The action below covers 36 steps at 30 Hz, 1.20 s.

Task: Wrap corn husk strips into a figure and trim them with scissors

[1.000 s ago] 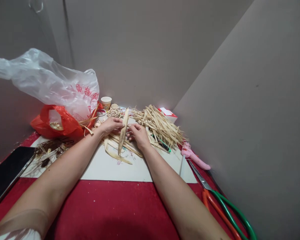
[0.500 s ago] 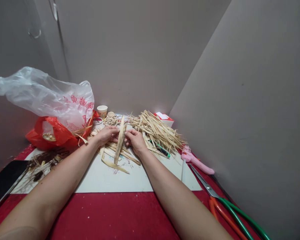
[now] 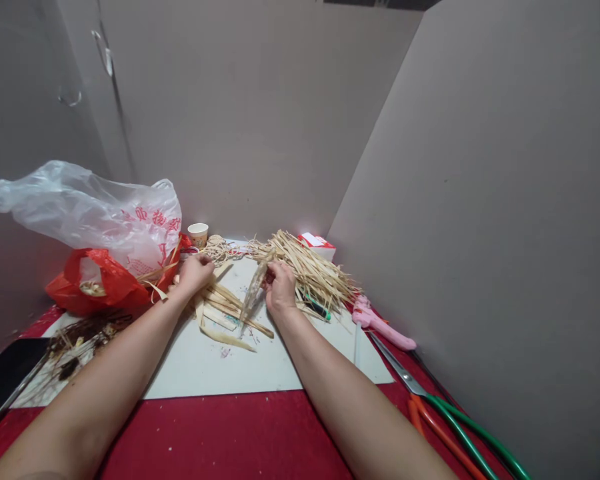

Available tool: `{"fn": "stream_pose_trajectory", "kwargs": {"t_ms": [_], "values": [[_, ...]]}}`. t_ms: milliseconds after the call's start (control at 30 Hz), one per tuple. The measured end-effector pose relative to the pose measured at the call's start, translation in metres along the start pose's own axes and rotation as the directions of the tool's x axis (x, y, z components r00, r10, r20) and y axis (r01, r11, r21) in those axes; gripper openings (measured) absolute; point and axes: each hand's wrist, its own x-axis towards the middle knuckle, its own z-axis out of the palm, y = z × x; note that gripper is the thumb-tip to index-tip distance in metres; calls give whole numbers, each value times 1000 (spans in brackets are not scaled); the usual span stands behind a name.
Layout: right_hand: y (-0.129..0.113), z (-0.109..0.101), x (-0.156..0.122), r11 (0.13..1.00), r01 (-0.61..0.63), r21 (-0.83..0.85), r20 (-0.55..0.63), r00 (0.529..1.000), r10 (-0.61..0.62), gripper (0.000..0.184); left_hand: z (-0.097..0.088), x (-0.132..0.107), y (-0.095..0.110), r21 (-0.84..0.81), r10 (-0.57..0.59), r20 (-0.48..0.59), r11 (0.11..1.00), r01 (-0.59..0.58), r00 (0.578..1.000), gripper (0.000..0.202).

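In my right hand (image 3: 281, 287) the fingers pinch a dried leaf strip (image 3: 253, 293), which is blurred and slants down over the white sheet (image 3: 220, 373). My left hand (image 3: 196, 272) is apart from that strip, further left, with its fingers curled closed. What they hold, if anything, is hidden. Below and between the hands lie several flat, pale dried strips (image 3: 225, 338) on the sheet. Just behind my right hand rests a large heap of narrow dried strips (image 3: 315, 270).
Left stand a red plastic bag (image 3: 110, 283), a clear bag (image 3: 95, 207) and a paper cup (image 3: 198, 235). Right are a red-and-white box (image 3: 319, 245), a green-capped pen (image 3: 318, 309), a pink glue gun (image 3: 383, 325) and large scissors (image 3: 415, 387). Dark roots (image 3: 83, 340) lie near a black flat object (image 3: 10, 373).
My left hand has let go of the leaf strip and moved left. The right hand keeps the strip, now tilted and blurred. The camera view has shifted slightly.
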Motion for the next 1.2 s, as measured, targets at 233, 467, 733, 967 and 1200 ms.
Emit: {"fn": "stream_pose_trajectory", "kwargs": {"t_ms": [233,467,733,967,1200], "values": [[11,4,-12,980,-63,-188,252,961,110,26,8,-17,24,-240,108,174,969,-65,979,26],[14,2,-10,962,-63,-266,269,953,137,27,14,-25,19,-445,54,550,863,238,833,28],[20,2,-10,900,54,-432,322,942,98,22,12,-22,17,-440,35,501,871,220,865,22],[25,-2,-7,846,136,-515,346,936,60,16,12,-22,16,-376,25,502,906,192,864,14],[29,-3,-8,732,311,-607,382,921,-74,14,14,-26,17,-373,45,480,915,157,876,10]]}}
